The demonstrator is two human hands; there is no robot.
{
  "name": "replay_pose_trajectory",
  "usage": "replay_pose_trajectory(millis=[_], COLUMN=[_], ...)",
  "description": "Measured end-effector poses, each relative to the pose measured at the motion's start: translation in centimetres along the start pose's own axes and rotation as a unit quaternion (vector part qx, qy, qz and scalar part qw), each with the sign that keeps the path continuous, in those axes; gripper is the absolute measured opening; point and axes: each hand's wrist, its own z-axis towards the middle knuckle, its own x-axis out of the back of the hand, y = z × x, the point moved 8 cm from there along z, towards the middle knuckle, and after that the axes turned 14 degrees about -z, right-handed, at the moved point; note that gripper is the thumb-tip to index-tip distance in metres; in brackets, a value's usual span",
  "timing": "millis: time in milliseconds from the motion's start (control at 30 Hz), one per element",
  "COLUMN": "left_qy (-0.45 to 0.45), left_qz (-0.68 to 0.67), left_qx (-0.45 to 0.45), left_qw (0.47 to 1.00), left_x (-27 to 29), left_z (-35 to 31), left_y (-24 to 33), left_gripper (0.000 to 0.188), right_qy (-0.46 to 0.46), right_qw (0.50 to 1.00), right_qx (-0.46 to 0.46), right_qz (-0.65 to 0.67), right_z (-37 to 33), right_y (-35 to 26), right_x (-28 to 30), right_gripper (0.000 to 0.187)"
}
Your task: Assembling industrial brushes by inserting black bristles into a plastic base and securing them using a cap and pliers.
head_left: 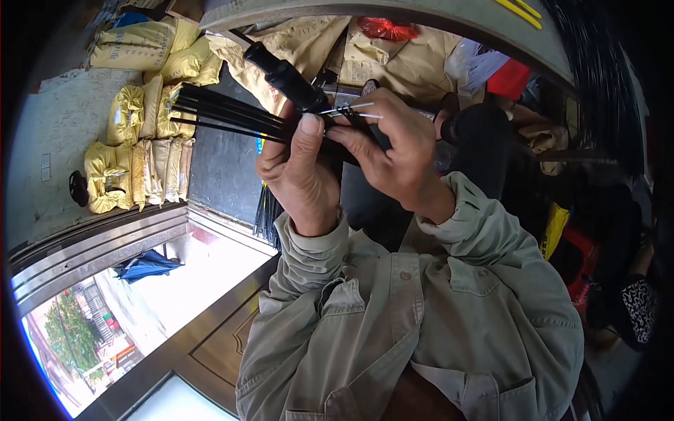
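Bundle of thin, straight black rods (pixel 228 116) is held in front of the person's chest, in the upper middle of the view; the rods fan slightly apart toward their left ends and run together to the right, into the hands; left hand (pixel 302 172) is clamped on the bundle, thumb uppermost and lying along it, the other fingers mostly hidden behind; right hand (pixel 397 151) is just beside it, thumb and forefinger pinched on the dark right-hand part of the bundle, the exact contact partly hidden; two slender white strips (pixel 361 115) project at these fingertips, and whether the fingers also grip them cannot be told.

Black cylindrical device with a stepped body (pixel 284 77) slants down to the left thumb, its lower end close above the bundle; touching or apart, cannot be told; both forearms wear the rolled sleeves of a khaki button-front shirt (pixel 414 302).

Further bunch of thin black rods (pixel 267 217) stands behind the left wrist; stacked yellow and tan sacks (pixel 137 151) line the wall at left; a red plastic bag (pixel 386 29) lies on brown sacking (pixel 414 59) at the top; a dark blue umbrella (pixel 149 265) shows beyond the opening at lower left.
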Motion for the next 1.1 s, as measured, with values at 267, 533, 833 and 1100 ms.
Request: replay_pose_trajectory(millis=[267, 533, 833, 1100], left_qy=[-0.015, -0.029, 0.000, 0.044], left_qz=[0.029, 0.102, 0.143, 0.028], left_qx=[-0.038, -0.091, -0.077, 0.020], left_qw=[0.999, 0.990, 0.987, 0.998], left_x=[-0.5, -1.8, -0.5, 4.0], left_z=[0.1, 0.5, 1.3, 1.7], left_y=[0.2, 0.1, 0.3, -0.7], left_gripper=[0.026, 0.026, 0.025, 0.021], right_qy=[-0.197, -0.115, -0.159, -0.160], right_qw=[0.902, 0.935, 0.928, 0.935], right_qx=[-0.230, -0.219, -0.220, -0.169], right_qz=[0.309, 0.255, 0.253, 0.269], right_z=[-0.2, -0.1, -0.5, -1.5], right_y=[3.5, 3.9, 4.8, 4.7], right_x=[-3.4, -3.6, -4.9, -5.4], right_gripper=[0.011, 0.027, 0.030, 0.025])
